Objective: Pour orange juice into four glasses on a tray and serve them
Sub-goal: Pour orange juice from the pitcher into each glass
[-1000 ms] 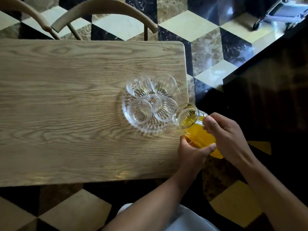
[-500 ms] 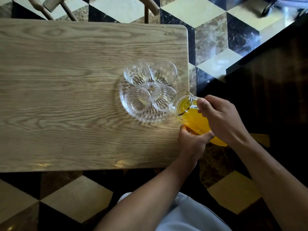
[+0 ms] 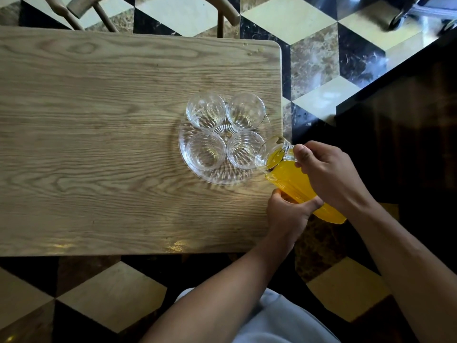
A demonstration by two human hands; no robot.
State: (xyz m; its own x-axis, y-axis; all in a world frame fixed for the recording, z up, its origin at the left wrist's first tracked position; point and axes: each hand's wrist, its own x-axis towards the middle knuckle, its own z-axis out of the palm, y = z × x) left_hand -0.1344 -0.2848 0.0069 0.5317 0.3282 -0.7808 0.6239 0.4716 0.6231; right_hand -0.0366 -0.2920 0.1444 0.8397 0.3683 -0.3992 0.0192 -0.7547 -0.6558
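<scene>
The first pour is about to begin: all four clear ribbed glasses stand empty on the round cut-glass tray near the pale wooden table's right end. The clear glass jug of orange juice tilts beside the tray, its mouth at the nearest glass's rim; next, more tilt. The right hand has its grip closed on the jug's neck, while the left hand wraps its body from below.

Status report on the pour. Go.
Right hand and left hand both grip the tilted jug. Spout over near-right glass; all four look empty. Nothing in the way.
</scene>
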